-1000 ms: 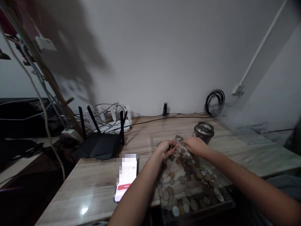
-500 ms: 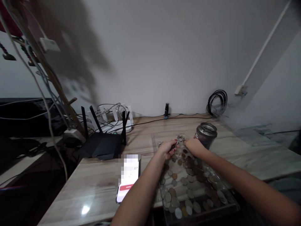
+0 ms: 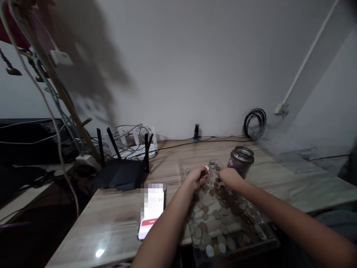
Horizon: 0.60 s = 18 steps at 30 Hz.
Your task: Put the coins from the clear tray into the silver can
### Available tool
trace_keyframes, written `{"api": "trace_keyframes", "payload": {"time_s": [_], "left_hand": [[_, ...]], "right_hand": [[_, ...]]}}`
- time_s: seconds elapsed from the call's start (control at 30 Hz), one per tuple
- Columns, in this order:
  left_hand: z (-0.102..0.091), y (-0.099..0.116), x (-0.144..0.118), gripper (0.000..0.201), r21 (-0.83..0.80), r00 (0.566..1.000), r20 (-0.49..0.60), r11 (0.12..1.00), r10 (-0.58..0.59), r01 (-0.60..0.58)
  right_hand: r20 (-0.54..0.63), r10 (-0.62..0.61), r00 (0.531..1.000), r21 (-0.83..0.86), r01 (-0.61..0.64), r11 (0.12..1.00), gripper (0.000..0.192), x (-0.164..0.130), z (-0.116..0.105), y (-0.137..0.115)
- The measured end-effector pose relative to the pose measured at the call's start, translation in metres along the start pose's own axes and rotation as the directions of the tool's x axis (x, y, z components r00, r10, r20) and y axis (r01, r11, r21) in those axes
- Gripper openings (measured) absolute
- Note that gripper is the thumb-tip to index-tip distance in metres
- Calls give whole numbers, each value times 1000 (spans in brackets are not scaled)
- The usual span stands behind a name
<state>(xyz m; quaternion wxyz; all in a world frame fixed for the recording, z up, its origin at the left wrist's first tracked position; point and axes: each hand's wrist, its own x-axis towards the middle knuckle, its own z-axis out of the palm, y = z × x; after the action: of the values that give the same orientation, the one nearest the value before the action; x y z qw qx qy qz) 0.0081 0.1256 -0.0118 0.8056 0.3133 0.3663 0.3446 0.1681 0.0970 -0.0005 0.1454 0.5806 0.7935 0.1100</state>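
A clear plastic tray [image 3: 200, 257] juts over the table's front edge, with many loose coins [image 3: 206, 238] spread across it. Over its far left part, my left hand [image 3: 198, 176] is closed around coins, and a pale one shows between thumb and finger. My right hand [image 3: 230, 177] reaches down at the tray's far right, its fingertips among the coins; the back of the hand hides whether they pinch one. Just behind that hand stands a dark metal can [image 3: 242, 159] with a rimmed top.
A lit phone [image 3: 153, 212] lies left of my left forearm. Behind it sit a black router [image 3: 119, 173] and a white router [image 3: 147, 149] with tangled cables. A small dark bottle [image 3: 196, 132] stands by the wall, and a coiled black cable [image 3: 254, 123] leans at the back right.
A pale coin now shows in my left fingers. My right hand has shifted slightly back from the coins at the tray's far end. The view has moved a little.
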Motion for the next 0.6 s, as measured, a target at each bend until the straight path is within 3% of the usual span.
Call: {"api": "trace_keyframes", "payload": {"time_s": [0.3,0.6], "left_hand": [[0,0,2,11,37,999,-19,998,44,-44],[-2,1,0,9,87,994,-36,992,99,-95]], "right_hand": [[41,-68,997,-56,70,996,24,5,4,-3],[47,39,998,-11,-38,999,28,14,-4,-3]]}}
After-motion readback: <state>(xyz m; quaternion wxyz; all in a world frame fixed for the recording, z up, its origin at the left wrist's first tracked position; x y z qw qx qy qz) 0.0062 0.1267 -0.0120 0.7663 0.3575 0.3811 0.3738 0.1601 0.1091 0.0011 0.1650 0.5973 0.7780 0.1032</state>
